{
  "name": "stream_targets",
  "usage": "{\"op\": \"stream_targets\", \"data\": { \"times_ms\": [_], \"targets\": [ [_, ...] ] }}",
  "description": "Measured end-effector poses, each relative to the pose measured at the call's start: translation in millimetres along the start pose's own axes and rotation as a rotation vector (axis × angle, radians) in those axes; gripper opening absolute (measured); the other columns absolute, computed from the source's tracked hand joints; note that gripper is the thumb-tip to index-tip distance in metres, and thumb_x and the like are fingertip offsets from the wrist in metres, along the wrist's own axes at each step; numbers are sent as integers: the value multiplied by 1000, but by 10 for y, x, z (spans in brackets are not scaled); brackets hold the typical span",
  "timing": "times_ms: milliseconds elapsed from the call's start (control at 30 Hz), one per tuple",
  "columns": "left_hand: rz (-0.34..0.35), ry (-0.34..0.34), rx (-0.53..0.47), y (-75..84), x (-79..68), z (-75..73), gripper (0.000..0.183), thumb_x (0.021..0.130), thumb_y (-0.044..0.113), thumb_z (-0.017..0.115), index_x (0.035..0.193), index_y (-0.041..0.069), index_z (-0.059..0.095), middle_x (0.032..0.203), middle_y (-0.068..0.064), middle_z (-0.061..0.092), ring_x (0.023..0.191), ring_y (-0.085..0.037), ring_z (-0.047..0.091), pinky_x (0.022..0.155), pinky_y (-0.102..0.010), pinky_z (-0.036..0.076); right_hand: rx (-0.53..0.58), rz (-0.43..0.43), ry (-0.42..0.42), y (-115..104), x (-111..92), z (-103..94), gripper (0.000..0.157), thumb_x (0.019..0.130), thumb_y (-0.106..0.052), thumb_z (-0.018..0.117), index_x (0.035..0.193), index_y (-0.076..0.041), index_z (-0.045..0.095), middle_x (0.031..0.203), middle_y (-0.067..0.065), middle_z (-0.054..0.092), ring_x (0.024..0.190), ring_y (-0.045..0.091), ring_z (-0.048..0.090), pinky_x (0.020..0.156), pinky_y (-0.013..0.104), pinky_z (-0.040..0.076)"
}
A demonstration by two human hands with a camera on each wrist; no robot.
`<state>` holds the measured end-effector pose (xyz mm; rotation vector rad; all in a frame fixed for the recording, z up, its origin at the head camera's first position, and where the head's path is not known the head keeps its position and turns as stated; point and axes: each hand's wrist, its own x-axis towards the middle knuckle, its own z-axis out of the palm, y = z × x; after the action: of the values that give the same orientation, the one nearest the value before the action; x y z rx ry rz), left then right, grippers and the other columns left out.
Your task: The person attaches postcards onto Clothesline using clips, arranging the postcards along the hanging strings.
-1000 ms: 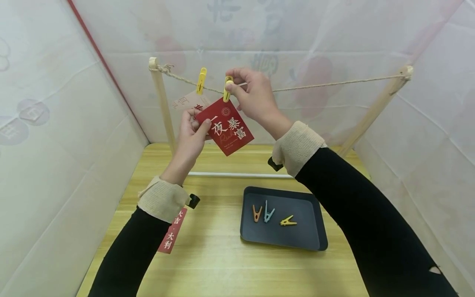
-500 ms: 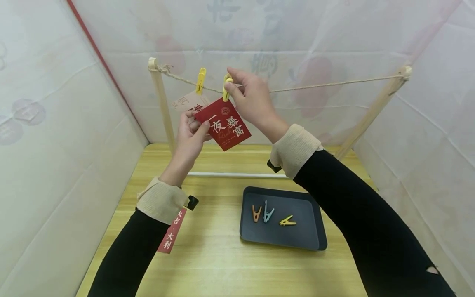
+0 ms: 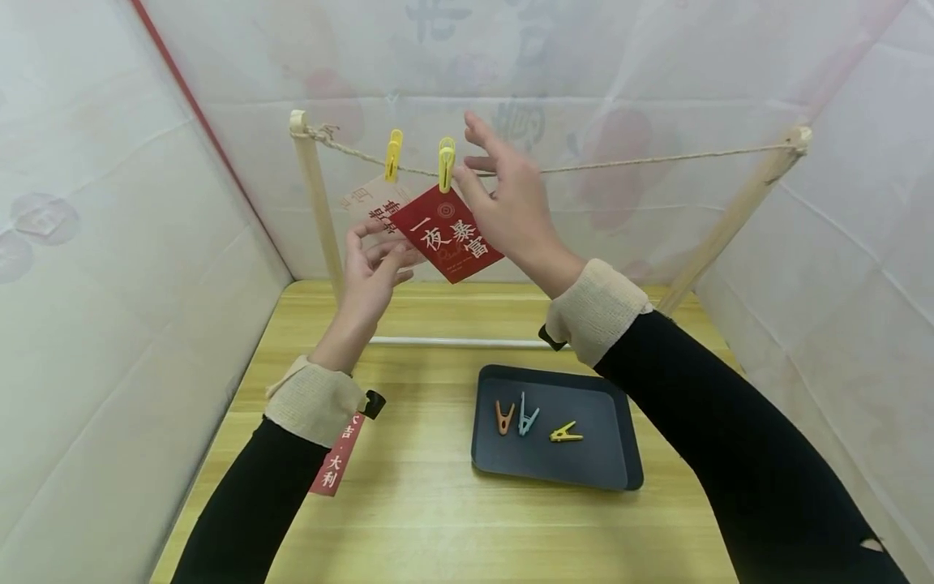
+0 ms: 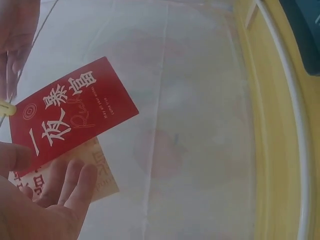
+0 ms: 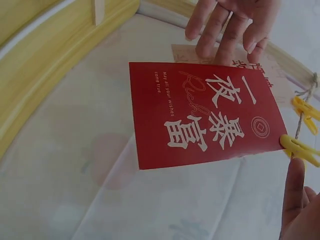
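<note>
A red card with white characters (image 3: 452,235) hangs by one corner from a twine line, held there by a yellow clothespin (image 3: 447,166). Just right of that clothespin is my right hand (image 3: 514,195), its fingers spread and holding nothing. My left hand (image 3: 368,272) lies at the card's left corner with loose fingers, no longer pinching it. In the right wrist view the left hand's fingertips (image 5: 205,50) hover near the card's edge. Behind hangs a pale pink card (image 3: 372,203) on another yellow clothespin (image 3: 393,156), partly covered by the red one.
The twine (image 3: 657,161) runs between two wooden posts (image 3: 317,195). On the table (image 3: 423,519) a dark grey tray (image 3: 562,470) holds an orange, a blue and a yellow clothespin. A long red card (image 3: 339,462) lies partly under my left forearm.
My right fingers have let go of the clothespin and spread away to the right. My left thumb and fingers have loosened off the red card, which stays hanging on the line.
</note>
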<state>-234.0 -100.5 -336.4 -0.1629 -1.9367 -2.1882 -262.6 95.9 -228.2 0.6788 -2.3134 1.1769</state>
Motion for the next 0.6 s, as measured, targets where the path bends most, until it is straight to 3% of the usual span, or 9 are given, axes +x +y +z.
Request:
{"op": "stream_targets", "data": {
  "times_ms": [267, 400, 500, 600],
  "targets": [
    [-8, -1, 25, -52, -88, -110, 42, 104, 21, 53, 139, 18, 30, 130, -17, 63, 113, -32, 63, 96, -41, 54, 75, -62, 86, 128, -227, -178, 54, 96, -21, 62, 147, -31, 47, 136, -10, 59, 109, 1, 63, 69, 28, 56],
    [-13, -22, 55, -73, -186, -216, 47, 104, 26, 53, 141, 16, 26, 135, -19, 60, 118, -33, 60, 99, -42, 52, 64, -107, 123, 256, -392, -271, 48, 95, -19, 64, 142, -25, 54, 132, -7, 61, 108, 5, 64, 67, 27, 55],
    [-17, -28, 96, -112, -282, -325, 48, 104, 26, 53, 141, 15, 26, 136, -20, 58, 121, -33, 58, 101, -42, 50, 24, -134, 98, 405, -571, -323, 48, 94, -18, 66, 141, -20, 55, 132, -3, 61, 111, 10, 63, 71, 28, 55],
    [-40, -34, 159, -195, -406, -465, 49, 104, 26, 54, 142, 15, 26, 136, -19, 57, 124, -32, 55, 105, -44, 47, -34, -145, 14, 607, -811, -348, 50, 93, -16, 68, 142, -16, 55, 136, 2, 59, 115, 17, 59, 76, 35, 56]
  ]
}}
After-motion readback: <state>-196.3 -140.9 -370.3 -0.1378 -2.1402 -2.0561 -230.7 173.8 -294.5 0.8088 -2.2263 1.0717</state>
